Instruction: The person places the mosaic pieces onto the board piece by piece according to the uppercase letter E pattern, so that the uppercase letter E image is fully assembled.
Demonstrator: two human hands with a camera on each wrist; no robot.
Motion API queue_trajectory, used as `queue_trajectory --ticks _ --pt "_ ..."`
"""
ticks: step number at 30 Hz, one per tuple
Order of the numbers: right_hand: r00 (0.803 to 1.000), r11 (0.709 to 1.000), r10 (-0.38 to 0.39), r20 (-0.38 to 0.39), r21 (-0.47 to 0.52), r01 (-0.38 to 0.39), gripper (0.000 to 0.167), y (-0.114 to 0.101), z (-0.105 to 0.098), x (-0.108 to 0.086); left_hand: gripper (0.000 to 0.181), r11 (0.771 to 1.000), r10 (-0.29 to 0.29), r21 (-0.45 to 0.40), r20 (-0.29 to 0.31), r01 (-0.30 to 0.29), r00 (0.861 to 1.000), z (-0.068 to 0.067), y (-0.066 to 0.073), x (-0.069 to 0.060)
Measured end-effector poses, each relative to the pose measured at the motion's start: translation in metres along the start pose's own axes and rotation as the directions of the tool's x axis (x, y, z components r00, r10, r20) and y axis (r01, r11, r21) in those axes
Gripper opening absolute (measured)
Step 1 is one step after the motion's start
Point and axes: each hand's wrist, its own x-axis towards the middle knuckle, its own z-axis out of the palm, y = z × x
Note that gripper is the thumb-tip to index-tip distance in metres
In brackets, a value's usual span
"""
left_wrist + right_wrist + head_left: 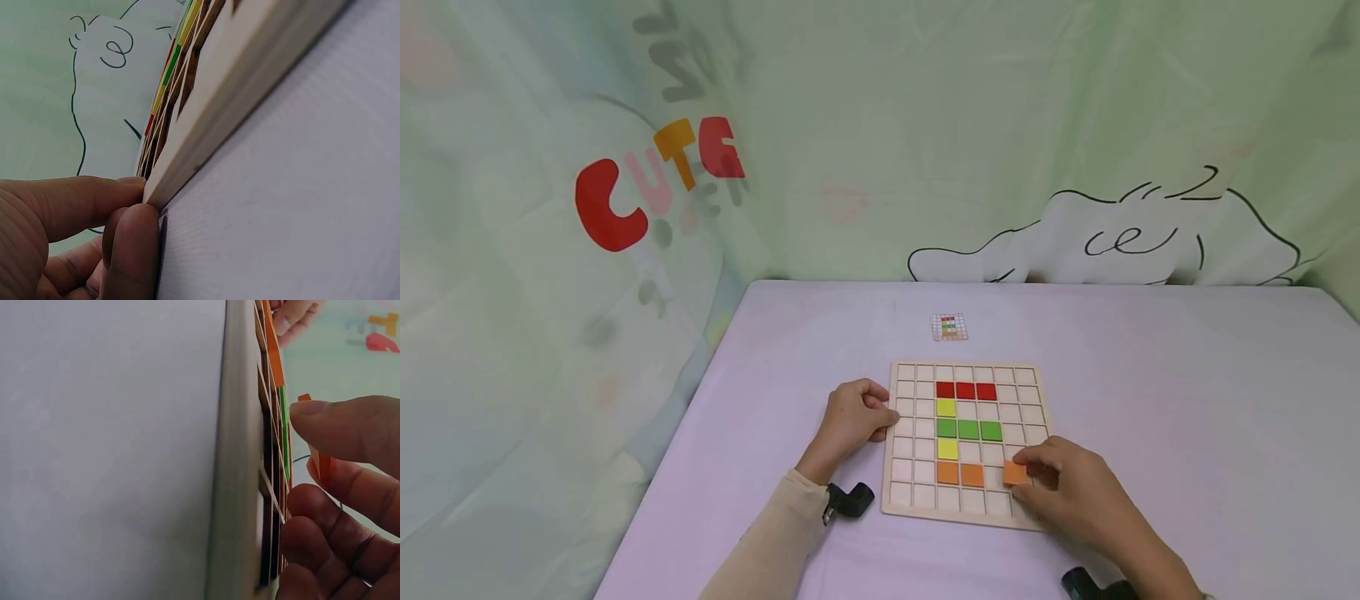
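A wooden grid board lies on the table, with red, yellow, green and orange square tiles set in its cells. At its left edge, my left hand pinches the rim between thumb and finger; the left wrist view shows the fingertips on the board's edge. My right hand holds a loose orange tile by its edges, over the lower right cells. In the right wrist view that tile stands tilted between thumb and finger, apart from the grid. Two orange tiles sit in the row to its left.
Behind the board lies a small printed card with a coloured grid pattern. The lilac tablecloth stretches out on both sides. A printed curtain hangs at the back and left. Black wrist cameras sit on both wrists.
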Motion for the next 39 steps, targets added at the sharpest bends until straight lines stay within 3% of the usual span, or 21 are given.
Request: queue_trajectory --ticks 14,33,39 --pt "0.995 0.998 0.03 0.092 0.06 -0.035 0.027 -0.008 0.01 0.007 0.023 1.0 0.004 -0.008 0.001 -0.004 1.0 0.0 -0.001 -0.001" --pt "0.997 0.999 0.012 0.08 0.039 -0.015 0.028 -0.01 0.013 0.009 0.023 1.0 0.007 -0.007 0.002 -0.007 1.0 -0.001 -0.001 0.002" --pt "0.996 0.999 -0.034 0.078 0.042 0.031 0.031 -0.01 0.013 0.009 0.023 1.0 0.009 -0.005 0.001 -0.009 1.0 0.0 -0.002 0.002"
